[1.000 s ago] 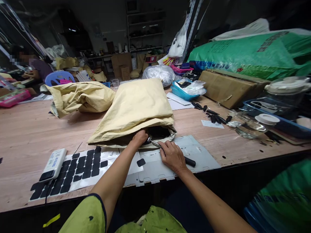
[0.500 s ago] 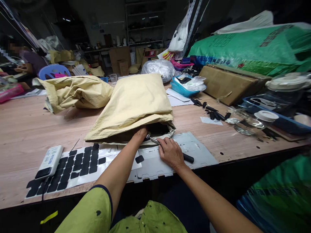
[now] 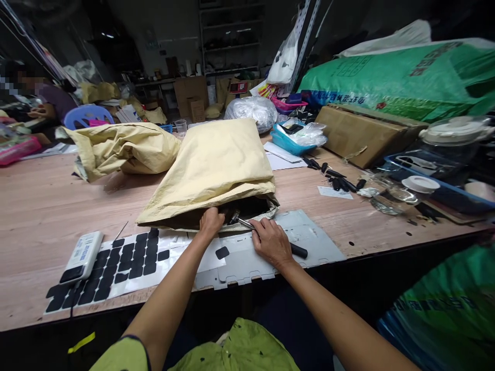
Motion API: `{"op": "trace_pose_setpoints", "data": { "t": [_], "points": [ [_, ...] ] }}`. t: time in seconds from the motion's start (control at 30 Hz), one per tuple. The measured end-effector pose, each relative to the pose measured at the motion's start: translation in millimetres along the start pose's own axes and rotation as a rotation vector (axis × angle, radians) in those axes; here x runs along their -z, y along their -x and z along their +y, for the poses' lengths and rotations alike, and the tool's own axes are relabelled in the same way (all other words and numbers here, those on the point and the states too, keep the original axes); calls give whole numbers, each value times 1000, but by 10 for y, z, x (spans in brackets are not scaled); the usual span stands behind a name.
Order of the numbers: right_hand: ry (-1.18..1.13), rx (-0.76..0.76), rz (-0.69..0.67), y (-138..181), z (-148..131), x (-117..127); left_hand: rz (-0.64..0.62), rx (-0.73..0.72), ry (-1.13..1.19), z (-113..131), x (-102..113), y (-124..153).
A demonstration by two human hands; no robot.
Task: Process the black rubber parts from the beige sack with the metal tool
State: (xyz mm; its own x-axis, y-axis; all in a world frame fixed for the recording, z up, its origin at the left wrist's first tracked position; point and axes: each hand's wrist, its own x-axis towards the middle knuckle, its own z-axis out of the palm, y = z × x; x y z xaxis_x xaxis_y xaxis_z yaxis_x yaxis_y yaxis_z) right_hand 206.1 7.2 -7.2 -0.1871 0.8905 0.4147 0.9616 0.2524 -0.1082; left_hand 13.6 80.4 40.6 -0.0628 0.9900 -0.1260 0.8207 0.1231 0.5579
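Holding the tool [image 3: 246,223] with the right hand [image 3: 271,242], fingers curled over its shiny shaft, black handle sticking out behind the palm; looks like a hammer, head just inside the bag [image 3: 228,154] mouth. Left hand [image 3: 211,221] sits at the same mouth, fingers lost in shadow; can't tell whether it's pinching anything or just propping the opening. Change: left hand has slid left and drawn back a bit from half a second ago, when it was right up against the tool head. Now there's a gap between the two; something dim shows in it, too dark to name. Right hand and tool sit about as they did. My read: left is free of the head, right alone steadies the tool, work still at the opening. Bag lies flat, mouth toward the bench's front edge, upper lip sagging over both, so lift is tight and straight back is the easier way out. Under the right hand: grey board [image 3: 317,245], notched side at the bench edge, little margin there. Left of it, sheet [image 3: 164,265] of black squares, then a white device [image 3: 83,255] with a cable over the edge; snag risk. Second bag [image 3: 127,147] crowds the far left. Best room: bare tabletop [image 3: 50,206] further left, plus a strip right of the board, short of the black pieces [image 3: 340,183] and glass jar [image 3: 390,201].
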Motion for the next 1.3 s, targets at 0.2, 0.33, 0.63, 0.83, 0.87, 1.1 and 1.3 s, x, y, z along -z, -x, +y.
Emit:
{"op": "trace_pose_setpoints", "data": {
  "t": [0.2,0.33,0.63,0.83,0.87,1.1,1.3],
  "points": [
    [6,-4,1,-3,-2,-5,146,-420,118,-468,41,763],
    [8,-6,1,2,-6,-3,118,-430,52,-688,-57,1122],
    [-40,-6,-2,-6,49,-24,92,-448,44,-730,-88,1118],
    [-454,-118,36,148,-155,275,99,-410,91,-729,-83,1112],
    [-540,-120,60,223,-234,347,97,-400,101,-728,-84,1108],
    [-749,-38,-35,824,-699,507,107,-343,164,-742,-119,1088],
    [-706,-57,-94,940,-824,444,91,-334,181,-725,-108,1095]
  ]
}}
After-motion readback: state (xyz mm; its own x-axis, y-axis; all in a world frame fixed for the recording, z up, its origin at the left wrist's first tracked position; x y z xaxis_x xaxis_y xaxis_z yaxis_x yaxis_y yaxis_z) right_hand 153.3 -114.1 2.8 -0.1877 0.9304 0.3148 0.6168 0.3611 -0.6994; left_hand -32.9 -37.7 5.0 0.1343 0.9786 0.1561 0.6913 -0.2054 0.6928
